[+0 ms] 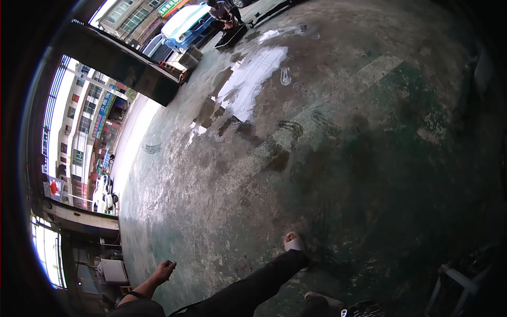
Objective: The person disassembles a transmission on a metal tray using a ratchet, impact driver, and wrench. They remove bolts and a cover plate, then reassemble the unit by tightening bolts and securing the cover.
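Observation:
My left hand (pixel 166 271) reaches out at the lower left, above the floor, with a dark band on the wrist. Its fingers are curled, and a small dark thing shows at their tips, too small to name. My right hand does not show. A black object with pale streaks (pixel 365 309) is at the lower edge, right of my feet, with a small silvery piece beside it; what it is I cannot tell. My dark-trousered leg (pixel 253 282) stretches forward, ending in a light open-toed shoe (pixel 293 242).
Worn green-grey concrete floor (pixel 200 174) has wet, shiny patches (pixel 253 79). At the far end a person (pixel 224 15) crouches over a long black part (pixel 231 37) near a blue car (pixel 186 24). A dark pillar (pixel 121 66) stands left; a metal frame (pixel 457 280) stands lower right.

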A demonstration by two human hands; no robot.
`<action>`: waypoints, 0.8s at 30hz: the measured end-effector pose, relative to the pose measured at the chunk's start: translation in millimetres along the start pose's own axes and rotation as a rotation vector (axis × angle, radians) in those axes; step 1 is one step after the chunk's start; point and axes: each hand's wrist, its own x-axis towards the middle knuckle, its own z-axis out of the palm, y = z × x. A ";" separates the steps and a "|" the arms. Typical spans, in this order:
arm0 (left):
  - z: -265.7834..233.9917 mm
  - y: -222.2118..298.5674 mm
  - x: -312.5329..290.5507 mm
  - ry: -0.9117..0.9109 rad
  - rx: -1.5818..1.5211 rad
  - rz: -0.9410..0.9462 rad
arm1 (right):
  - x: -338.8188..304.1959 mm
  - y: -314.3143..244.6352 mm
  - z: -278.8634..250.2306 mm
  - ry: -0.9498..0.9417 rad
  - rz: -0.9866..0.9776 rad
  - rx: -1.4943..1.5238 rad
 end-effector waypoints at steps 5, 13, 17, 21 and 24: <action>-20.1 129.1 65.0 -0.293 -0.208 0.263 | -74.1 -324.6 -94.9 0.016 -0.183 0.294; -172.8 370.7 0.7 -0.631 -0.376 1.014 | -190.6 -757.3 -220.9 -0.255 -0.762 0.635; -253.4 434.1 18.9 -0.609 -0.677 1.156 | -224.2 -937.5 -253.5 -0.601 -0.908 0.654; -330.8 499.6 82.5 -0.412 -0.759 1.190 | -215.4 -1090.0 -278.0 -0.830 -0.882 0.473; -393.8 554.2 124.4 -0.307 -0.695 1.156 | -196.8 -1199.5 -304.3 -1.045 -0.955 0.363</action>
